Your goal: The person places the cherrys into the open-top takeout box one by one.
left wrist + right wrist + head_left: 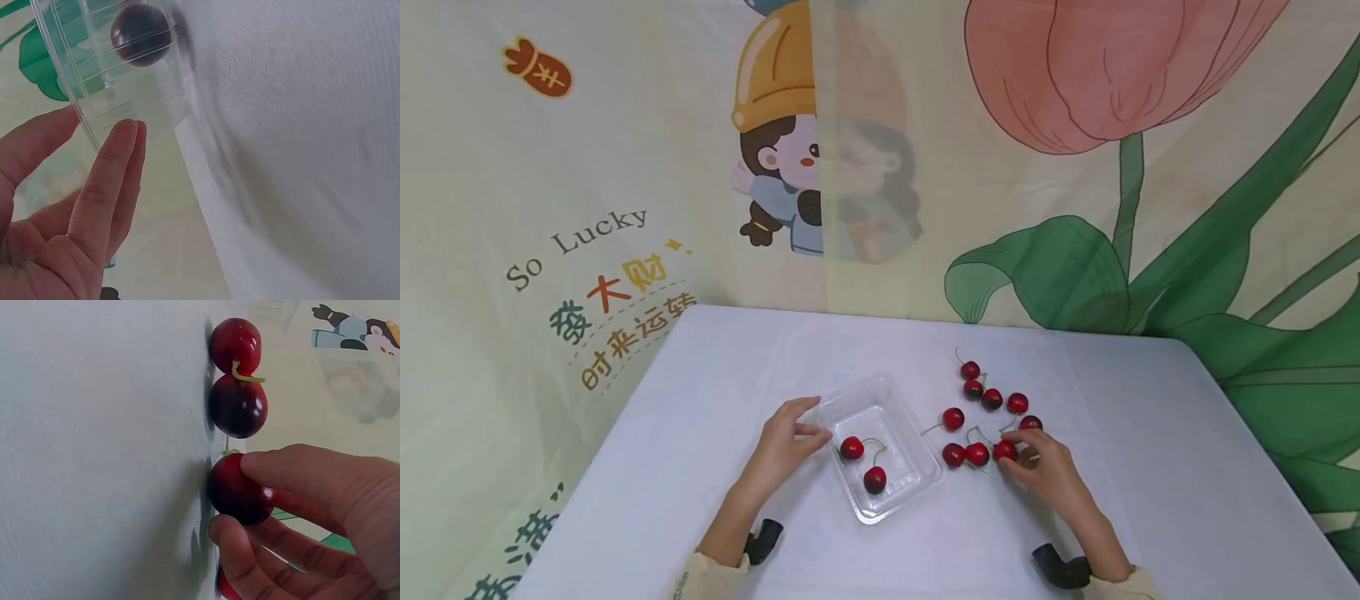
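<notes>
My left hand (784, 446) is at the left edge of a clear plastic box (874, 418), its fairly straight fingers touching the rim. Two red cherries (875, 480) with green stems lie inside the box. Seen through its wall in the left wrist view is one dark cherry (140, 35). On the right, my right hand (1047, 468) pinches a cherry (239, 490) between thumb and fingertips, close to the tabletop. Beside it, two more cherries (237, 405) sit in a row in the right wrist view.
Several loose cherries (992, 399) are spread to the right of the box, behind and beside my right hand. They rest on a white-covered table (760, 358). A printed curtain (880, 283) hangs along the table's far edge.
</notes>
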Tool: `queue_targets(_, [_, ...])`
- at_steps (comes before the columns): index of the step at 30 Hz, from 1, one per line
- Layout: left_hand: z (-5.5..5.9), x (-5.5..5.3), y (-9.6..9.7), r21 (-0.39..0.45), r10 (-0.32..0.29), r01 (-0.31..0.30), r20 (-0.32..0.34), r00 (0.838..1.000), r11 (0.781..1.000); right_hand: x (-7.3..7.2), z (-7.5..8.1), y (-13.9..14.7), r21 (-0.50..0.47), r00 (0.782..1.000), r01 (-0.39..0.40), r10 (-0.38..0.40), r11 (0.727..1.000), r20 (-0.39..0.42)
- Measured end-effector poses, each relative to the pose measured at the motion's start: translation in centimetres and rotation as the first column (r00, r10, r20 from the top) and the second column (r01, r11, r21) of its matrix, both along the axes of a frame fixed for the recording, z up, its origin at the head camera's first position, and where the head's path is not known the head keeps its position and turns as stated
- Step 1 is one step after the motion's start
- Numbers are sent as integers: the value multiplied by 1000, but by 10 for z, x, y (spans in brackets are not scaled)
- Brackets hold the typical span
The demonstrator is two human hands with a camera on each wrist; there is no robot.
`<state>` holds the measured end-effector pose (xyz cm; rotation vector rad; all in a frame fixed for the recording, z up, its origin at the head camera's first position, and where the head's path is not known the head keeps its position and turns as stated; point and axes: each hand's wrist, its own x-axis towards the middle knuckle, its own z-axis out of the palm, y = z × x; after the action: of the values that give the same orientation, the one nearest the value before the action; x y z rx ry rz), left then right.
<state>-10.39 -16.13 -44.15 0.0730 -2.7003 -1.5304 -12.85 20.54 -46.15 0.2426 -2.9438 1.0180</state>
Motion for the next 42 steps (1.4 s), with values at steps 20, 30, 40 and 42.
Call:
queue_targets(20, [-1, 1, -3, -1, 19, -19, 16, 1000, 1000, 6, 30, -4, -104, 973, -36, 11, 994, -232])
queue_targets(30, [-2, 0, -2, 13, 20, -21, 31, 999, 1000, 1, 50, -27, -114, 911, -144, 86, 983, -404])
queue_targets(40, [-2, 0, 0, 22, 13, -13, 12, 1000, 1000, 2, 59, -67, -178, 913, -249, 169, 952, -370])
queue_targets(42, [-2, 1, 0, 23, 12, -13, 15, 1000, 1000, 3, 59, -77, -188, 919, -271, 195, 944, -344])
